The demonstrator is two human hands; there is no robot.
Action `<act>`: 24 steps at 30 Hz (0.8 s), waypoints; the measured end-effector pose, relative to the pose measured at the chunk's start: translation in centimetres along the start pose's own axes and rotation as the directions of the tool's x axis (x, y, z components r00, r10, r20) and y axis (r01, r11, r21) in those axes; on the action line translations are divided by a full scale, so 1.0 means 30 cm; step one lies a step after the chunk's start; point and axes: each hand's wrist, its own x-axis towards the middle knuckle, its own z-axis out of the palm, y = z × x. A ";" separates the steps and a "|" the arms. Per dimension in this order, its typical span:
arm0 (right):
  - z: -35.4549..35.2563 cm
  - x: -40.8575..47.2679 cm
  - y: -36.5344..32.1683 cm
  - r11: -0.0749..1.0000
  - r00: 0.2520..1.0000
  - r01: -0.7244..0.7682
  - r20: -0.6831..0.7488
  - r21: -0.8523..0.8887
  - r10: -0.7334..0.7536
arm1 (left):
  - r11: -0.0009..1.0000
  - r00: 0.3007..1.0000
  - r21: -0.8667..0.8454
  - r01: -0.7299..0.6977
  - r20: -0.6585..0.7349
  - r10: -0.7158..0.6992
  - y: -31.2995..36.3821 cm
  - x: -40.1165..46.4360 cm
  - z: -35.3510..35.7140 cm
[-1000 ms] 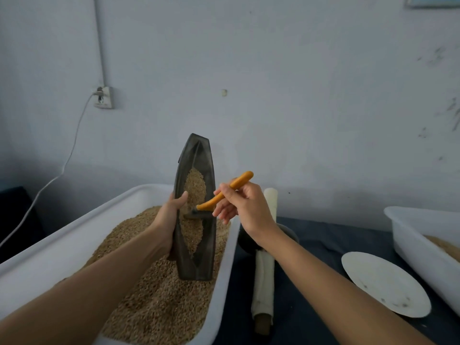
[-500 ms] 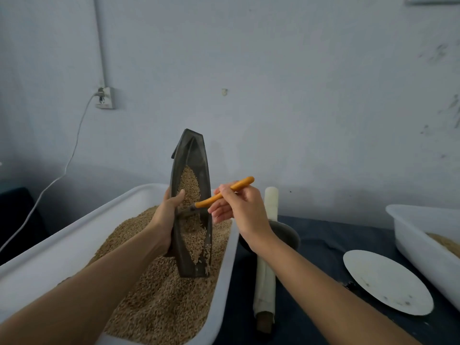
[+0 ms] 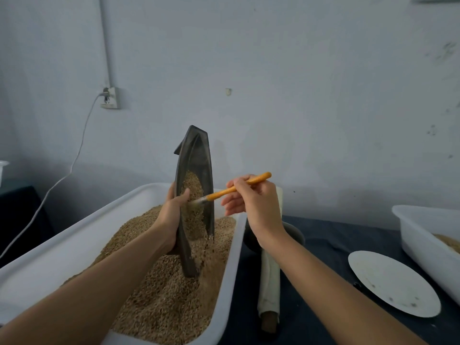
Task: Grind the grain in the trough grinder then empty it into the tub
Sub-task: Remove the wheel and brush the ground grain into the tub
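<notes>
My left hand (image 3: 171, 217) grips the dark boat-shaped trough grinder (image 3: 199, 158), tipped nearly upright with its lower end over the big white tub (image 3: 74, 242). Brown grain (image 3: 193, 188) still lies inside the trough and some spills from its lower end onto the heap of grain (image 3: 169, 295) in the tub. My right hand (image 3: 254, 205) pinches an orange-handled brush (image 3: 236, 189), whose bristles touch the grain inside the trough just beside my left thumb.
A rolled cream cloth on a wooden rod (image 3: 270, 282) and a dark bowl (image 3: 291, 235) lie right of the tub on the dark table. A white plate (image 3: 390, 285) and a second white tub (image 3: 428, 242) with grain sit at right. A wall socket (image 3: 109, 98) with a white cable hangs left.
The trough has been tipped steeper and lifted slightly, and more grain runs out of its lower end. My right hand has lowered the brush handle, the bristles staying in the trough.
</notes>
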 end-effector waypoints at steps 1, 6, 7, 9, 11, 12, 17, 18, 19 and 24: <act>0.012 -0.002 0.005 1.000 1.000 -0.027 0.006 0.000 0.027 | 1.000 1.000 -0.010 0.000 0.003 0.000 0.000 0.000 -0.001; 0.019 -0.030 0.034 0.986 0.983 -0.166 0.077 -0.022 0.167 | 0.999 0.999 0.016 -0.033 0.017 0.033 -0.009 0.005 -0.003; 0.011 -0.031 0.032 0.981 0.978 -0.192 0.080 -0.041 0.195 | 0.999 0.999 0.021 -0.039 0.010 0.039 -0.011 0.007 -0.003; -0.008 -0.022 0.015 0.968 0.968 -0.236 0.068 -0.090 0.242 | 0.999 0.999 0.011 -0.034 0.004 0.033 -0.016 0.013 -0.005; -0.018 0.002 -0.010 0.966 0.969 -0.240 0.033 -0.097 0.245 | 1.000 1.000 0.010 -0.009 0.001 0.009 -0.017 0.017 -0.007; -0.018 0.020 -0.021 0.972 0.975 -0.222 0.008 -0.072 0.223 | 1.000 1.000 0.012 0.002 -0.004 -0.002 -0.015 0.017 -0.008; 0.045 0.129 -0.024 0.989 0.987 -0.104 -0.112 0.108 0.116 | 0.999 0.999 -0.002 0.033 -0.009 -0.033 -0.009 0.007 -0.004; 0.062 0.146 -0.014 0.987 0.989 -0.092 -0.103 0.132 0.106 | 0.999 0.999 -0.004 0.034 -0.004 -0.034 -0.009 0.007 -0.005; 0.078 0.159 -0.001 0.987 0.991 -0.084 -0.090 0.139 0.096 | 1.000 1.000 -0.002 0.031 0.001 -0.031 -0.010 0.008 -0.007; 0.101 0.178 0.070 0.994 0.995 -0.102 -0.016 -0.032 0.101 | 1.000 1.000 0.013 0.005 0.023 -0.006 -0.017 0.008 -0.008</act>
